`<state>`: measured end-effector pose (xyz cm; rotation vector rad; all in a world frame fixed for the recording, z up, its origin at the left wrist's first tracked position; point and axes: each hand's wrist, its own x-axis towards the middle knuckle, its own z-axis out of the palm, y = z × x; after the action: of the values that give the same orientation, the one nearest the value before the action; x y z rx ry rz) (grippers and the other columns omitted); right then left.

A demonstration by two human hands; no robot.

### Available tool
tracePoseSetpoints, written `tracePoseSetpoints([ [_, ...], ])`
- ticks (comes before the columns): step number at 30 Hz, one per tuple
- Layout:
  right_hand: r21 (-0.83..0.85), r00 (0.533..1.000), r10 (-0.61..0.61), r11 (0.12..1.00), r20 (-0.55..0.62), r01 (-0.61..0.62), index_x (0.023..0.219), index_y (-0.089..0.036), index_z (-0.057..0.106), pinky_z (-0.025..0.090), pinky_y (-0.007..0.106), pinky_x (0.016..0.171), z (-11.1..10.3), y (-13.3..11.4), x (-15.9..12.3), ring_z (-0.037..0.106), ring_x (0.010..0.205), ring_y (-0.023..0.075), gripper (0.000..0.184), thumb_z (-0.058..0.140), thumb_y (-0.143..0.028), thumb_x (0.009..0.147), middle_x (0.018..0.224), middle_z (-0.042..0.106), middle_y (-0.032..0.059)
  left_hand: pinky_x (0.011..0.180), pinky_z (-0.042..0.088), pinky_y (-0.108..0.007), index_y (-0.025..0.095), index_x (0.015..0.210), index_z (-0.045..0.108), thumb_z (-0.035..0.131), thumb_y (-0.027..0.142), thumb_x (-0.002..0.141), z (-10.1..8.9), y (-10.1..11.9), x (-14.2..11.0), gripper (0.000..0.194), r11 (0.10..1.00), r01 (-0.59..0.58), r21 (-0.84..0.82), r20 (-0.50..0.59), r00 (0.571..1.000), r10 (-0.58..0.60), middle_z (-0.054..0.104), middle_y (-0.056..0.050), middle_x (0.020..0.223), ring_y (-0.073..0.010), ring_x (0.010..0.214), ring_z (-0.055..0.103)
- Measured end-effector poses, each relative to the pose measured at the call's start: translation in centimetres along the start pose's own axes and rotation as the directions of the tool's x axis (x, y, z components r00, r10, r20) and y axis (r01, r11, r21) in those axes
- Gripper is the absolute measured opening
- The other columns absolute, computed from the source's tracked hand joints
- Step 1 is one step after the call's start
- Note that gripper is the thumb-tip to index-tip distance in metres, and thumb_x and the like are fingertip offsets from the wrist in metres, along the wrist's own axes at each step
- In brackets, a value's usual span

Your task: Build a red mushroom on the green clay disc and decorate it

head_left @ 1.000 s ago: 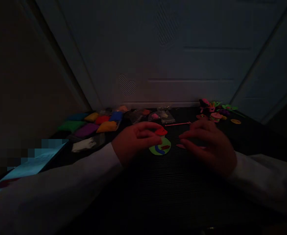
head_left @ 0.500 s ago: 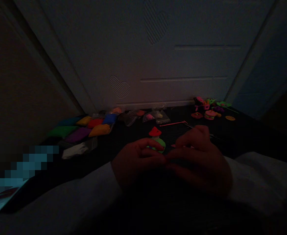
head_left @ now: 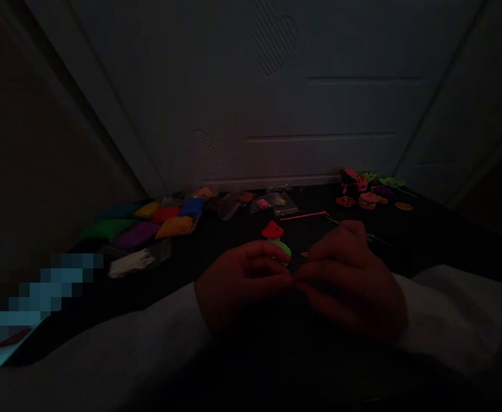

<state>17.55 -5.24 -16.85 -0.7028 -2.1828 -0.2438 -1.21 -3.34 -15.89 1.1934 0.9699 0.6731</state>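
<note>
The scene is very dark. My left hand (head_left: pixel 238 283) and my right hand (head_left: pixel 349 277) meet at their fingertips low in the middle of the view, both with fingers curled in a pinch. What they pinch is too small and dark to make out. Just beyond the fingertips lies a green clay disc (head_left: pixel 282 249), partly hidden by my left fingers, with a red clay cap (head_left: pixel 272 230) above it. A thin pink piece (head_left: pixel 305 254) shows beside my right fingers. Both arms wear white sleeves.
Colourful clay packets (head_left: pixel 165 220) lie at the back left, with a white one (head_left: pixel 131 262) nearer. Clear bags (head_left: pixel 272 203) and a thin pink stick (head_left: pixel 305 216) sit behind the hands. Small finished clay figures (head_left: pixel 365 191) stand at the back right. A white panelled door (head_left: pixel 277 114) closes off the back.
A second ago my left hand held the red cap over the green disc and my right hand lay apart. Both hands have since drawn toward me and met fingertip to fingertip.
</note>
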Motion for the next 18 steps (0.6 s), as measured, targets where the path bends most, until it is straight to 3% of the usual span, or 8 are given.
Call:
tracePoseSetpoints([
  [18, 0.046, 1.0, -0.003, 0.999, 0.006, 0.002, 0.085, -0.019, 0.063, 0.031, 0.036, 0.07, 0.02, 0.25, 0.0, 0.053, 0.075, 0.0136, 0.01, 0.06, -0.022, 0.076, 0.079, 0.059, 0.0022, 0.062, 0.041, -0.019, 0.018, 0.083, 0.059, 0.073, 0.017, 0.059, -0.53, -0.77, 0.41, 0.028, 0.999, -0.047, -0.019, 0.061, 0.997, 0.049, 0.063, 0.005, 0.07, -0.0069, 0.064, 0.056],
])
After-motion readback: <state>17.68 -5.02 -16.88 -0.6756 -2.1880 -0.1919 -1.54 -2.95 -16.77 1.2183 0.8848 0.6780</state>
